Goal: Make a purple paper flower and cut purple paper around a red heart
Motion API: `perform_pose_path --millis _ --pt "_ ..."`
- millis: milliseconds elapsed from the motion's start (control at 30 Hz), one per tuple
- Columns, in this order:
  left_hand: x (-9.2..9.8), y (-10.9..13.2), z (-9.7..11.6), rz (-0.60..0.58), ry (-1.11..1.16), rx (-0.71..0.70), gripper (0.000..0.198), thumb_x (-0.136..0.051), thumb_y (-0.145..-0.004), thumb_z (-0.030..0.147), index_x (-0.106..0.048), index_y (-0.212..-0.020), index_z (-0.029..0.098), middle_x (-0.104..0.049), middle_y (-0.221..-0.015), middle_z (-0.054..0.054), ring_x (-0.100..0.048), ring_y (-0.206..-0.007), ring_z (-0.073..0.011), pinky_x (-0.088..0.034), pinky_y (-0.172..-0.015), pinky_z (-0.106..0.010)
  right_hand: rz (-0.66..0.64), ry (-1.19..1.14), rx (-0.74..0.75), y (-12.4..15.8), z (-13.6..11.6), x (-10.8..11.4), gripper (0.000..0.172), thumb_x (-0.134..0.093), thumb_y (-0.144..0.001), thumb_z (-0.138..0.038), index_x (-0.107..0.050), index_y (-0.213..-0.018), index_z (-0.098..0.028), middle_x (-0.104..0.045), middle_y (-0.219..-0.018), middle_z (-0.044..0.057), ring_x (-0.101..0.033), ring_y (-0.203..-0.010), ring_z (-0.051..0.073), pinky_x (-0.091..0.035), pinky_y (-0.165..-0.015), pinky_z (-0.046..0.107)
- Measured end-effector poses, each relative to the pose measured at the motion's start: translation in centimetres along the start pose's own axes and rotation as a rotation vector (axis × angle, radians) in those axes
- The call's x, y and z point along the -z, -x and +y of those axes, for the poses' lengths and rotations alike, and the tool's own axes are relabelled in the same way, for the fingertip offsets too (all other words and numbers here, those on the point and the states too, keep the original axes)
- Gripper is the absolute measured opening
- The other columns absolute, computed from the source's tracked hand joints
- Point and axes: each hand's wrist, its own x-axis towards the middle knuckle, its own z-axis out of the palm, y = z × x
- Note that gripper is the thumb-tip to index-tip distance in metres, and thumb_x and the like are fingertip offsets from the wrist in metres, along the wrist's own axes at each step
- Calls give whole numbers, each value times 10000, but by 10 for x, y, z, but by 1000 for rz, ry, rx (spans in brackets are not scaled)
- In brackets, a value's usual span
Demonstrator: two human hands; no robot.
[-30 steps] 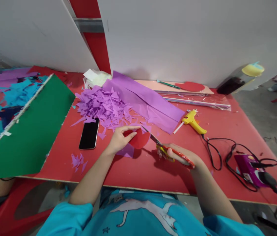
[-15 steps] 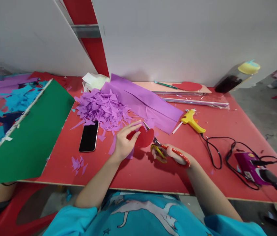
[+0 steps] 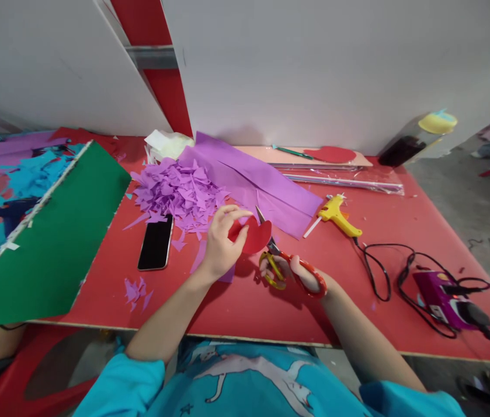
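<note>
My left hand [image 3: 224,240] pinches a red paper piece [image 3: 257,236] with rounded edges between thumb and fingers, above the table. In my right hand [image 3: 299,275] is a pair of scissors [image 3: 310,279] with one red and one yellow handle. The blades point up and away, at the right edge of the red paper; the handles are spread. Beyond my hands lie a large purple paper sheet [image 3: 271,188] and a heap of cut purple paper scraps [image 3: 179,188]. Part of a purple strip [image 3: 227,275] shows under my left hand.
A phone [image 3: 156,243] lies left of my left hand, near a green board [image 3: 66,237]. To the right are a yellow glue gun [image 3: 338,215], its cable and a purple power socket box [image 3: 445,298]. A yellow-lidded bottle [image 3: 419,139] stands at the back right.
The scissors have shifted slightly left and their handles are spread wider. My left hand has turned the red paper a little, its fingers more raised.
</note>
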Motion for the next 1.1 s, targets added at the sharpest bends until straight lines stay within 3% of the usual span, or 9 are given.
perform_pose_path --millis 100,300,500,667,733,833,967,1100 --pt "0 -2 3 -5 5 -23 195 -569 -759 34 -645 -824 202 -570 -871 -23 -582 -848 -136 -499 -795 -287 3 -91 11 -3 -4 -1 775 -189 -772 -780 -542 -1067 -156 -540 -842 68 -457 -626 138 -425 -615 302" --pt "-1 -7 4 -124 84 -88 306 -494 -716 -56 -656 -619 184 -660 -776 -13 -630 -744 -115 -515 -673 -225 30 -251 -25 -9 -5 -5 774 -307 -729 -800 -530 -1114 -166 -573 -949 96 -560 -838 216 -436 -728 345" --pt "-3 -11 1 -195 69 -165 318 -451 -757 -24 -675 -679 188 -703 -839 -32 -657 -807 -136 -532 -725 -261 121 -284 27 -14 8 -12 733 -325 -721 -802 -533 -1024 -168 -546 -889 77 -477 -629 141 -424 -609 307" --pt "-1 -22 0 -221 168 -81 328 -473 -736 -32 -680 -639 203 -704 -793 -4 -656 -743 -124 -530 -679 -255 171 -332 108 -15 11 -9 609 -405 -756 -732 -547 -967 -179 -517 -791 42 -440 -586 125 -428 -575 301" --pt "-3 -26 -2 -191 203 -34 323 -486 -731 -34 -680 -627 203 -702 -780 -2 -653 -732 -122 -527 -668 -251 252 -325 154 -17 12 -6 514 -470 -776 -659 -543 -973 -189 -529 -827 43 -446 -597 124 -420 -574 297" --pt "-15 -23 -11 -177 232 2 307 -498 -718 -46 -679 -627 186 -701 -775 -19 -651 -735 -123 -528 -690 -254 473 -294 191 -23 14 0 380 -561 -766 -555 -507 -907 -206 -543 -833 32 -472 -609 127 -401 -555 287" --pt "-38 2 -25 -216 241 21 312 -481 -708 -57 -677 -654 181 -702 -781 -28 -656 -747 -127 -535 -697 -261 740 -257 169 -32 19 5 325 -632 -727 -450 -414 -823 -230 -468 -698 -38 -447 -534 106 -394 -517 269" --pt "-52 33 -30 -228 239 9 318 -471 -715 -59 -674 -726 186 -701 -847 -39 -658 -794 -130 -538 -721 -261 832 -213 137 -37 22 5 333 -668 -682 -349 -374 -789 -234 -397 -648 -65 -423 -521 100 -386 -508 257"
